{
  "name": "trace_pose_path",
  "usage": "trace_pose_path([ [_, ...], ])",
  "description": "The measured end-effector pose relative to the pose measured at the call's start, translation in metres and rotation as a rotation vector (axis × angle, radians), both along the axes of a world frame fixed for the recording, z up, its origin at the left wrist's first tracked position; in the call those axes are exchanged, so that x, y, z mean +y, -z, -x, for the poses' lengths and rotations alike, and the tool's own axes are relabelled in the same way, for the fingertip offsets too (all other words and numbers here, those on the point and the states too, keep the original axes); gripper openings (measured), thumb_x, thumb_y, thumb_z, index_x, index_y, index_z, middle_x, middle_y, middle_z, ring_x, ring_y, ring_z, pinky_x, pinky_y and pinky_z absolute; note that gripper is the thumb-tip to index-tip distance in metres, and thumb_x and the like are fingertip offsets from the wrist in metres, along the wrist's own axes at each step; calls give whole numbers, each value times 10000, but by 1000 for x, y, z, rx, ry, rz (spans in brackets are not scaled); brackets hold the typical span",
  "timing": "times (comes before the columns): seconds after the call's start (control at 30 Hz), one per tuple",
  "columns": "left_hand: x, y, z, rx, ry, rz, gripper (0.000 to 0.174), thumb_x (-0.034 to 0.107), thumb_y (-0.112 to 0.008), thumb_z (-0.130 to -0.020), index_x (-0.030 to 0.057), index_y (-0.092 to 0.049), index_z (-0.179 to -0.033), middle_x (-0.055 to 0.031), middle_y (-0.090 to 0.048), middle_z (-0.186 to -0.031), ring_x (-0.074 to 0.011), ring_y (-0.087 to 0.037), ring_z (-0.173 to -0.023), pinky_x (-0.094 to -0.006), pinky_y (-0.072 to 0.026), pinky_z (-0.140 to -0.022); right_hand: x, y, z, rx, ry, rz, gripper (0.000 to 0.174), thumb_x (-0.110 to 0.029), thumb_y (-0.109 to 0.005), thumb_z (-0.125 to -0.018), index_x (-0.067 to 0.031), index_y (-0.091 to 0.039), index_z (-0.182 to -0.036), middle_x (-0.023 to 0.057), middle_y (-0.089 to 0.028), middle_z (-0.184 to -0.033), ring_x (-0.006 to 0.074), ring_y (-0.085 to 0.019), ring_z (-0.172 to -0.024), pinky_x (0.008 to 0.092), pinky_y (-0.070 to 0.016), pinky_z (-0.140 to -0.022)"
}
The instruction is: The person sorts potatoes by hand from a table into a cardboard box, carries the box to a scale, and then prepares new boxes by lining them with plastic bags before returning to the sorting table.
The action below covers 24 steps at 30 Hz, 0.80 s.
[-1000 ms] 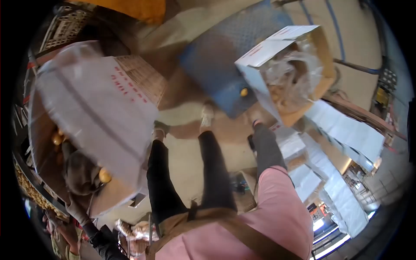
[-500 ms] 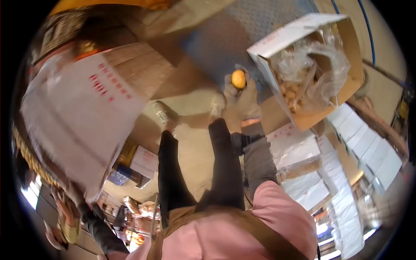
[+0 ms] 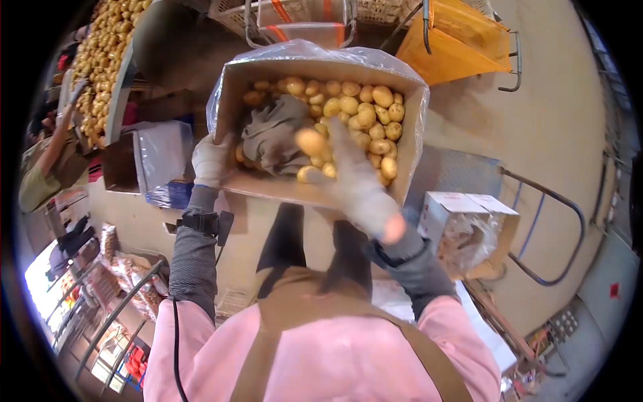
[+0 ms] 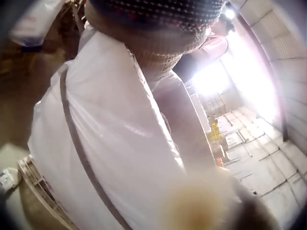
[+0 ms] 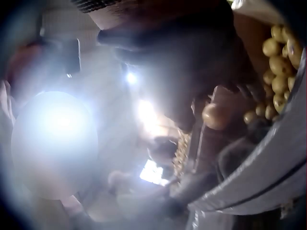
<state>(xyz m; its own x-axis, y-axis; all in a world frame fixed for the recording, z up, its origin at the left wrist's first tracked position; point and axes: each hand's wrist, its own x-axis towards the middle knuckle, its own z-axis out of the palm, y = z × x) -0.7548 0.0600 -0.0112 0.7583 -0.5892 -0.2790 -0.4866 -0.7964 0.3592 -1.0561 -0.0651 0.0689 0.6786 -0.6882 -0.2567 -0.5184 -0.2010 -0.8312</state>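
Note:
An open cardboard box (image 3: 271, 190) with a clear plastic liner holds many yellow potatoes (image 3: 366, 116) and a crumpled grey cloth (image 3: 276, 132). My gloved left hand (image 3: 211, 162) grips its near left rim; in the left wrist view the knit glove (image 4: 156, 62) is at the edge beside the white liner (image 4: 110, 120). My gloved right hand (image 3: 358, 189), blurred, reaches over the near side with fingers extended. One blurred potato (image 3: 311, 142) is just off those fingers, above the contents; the right wrist view shows a potato (image 5: 217, 116) beside the dark, blurred hand (image 5: 187, 67).
A white carton (image 3: 439, 218) with plastic inside stands at the right, near a metal-framed cart (image 3: 559, 268). A yellow bin (image 3: 462, 43) and crates are beyond the box. Back left, another person's arm (image 3: 57, 144) reaches to a potato-covered surface (image 3: 104, 74).
The view has swung so the box's contents show. My right hand has moved from near the white carton to over the box, and the potato it held is now just off its fingers.

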Motion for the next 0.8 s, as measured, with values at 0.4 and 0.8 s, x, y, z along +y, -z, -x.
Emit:
trace_pose_path([
  [0.4,1,-9,-12,173,109,59,343,439,-619,-905,118,-732,-954,-196,-693,-845,-386,-665,-805,-446,-514,-724,-23,48,-131,42,-189,193,381,-189,-755,-729,-147,-693,-1103,104,-666,-1124,304,-651,-1027,454,-545,-806],
  [0.8,-3,-14,-7,163,100,43,368,463,-628,-894,107,-717,-924,-177,-690,-816,-379,-665,-786,-442,-515,-706,18,79,-139,136,-29,257,419,-294,-742,-723,-70,-631,-1059,167,-628,-1093,390,-579,-1053,463,-479,-935],
])
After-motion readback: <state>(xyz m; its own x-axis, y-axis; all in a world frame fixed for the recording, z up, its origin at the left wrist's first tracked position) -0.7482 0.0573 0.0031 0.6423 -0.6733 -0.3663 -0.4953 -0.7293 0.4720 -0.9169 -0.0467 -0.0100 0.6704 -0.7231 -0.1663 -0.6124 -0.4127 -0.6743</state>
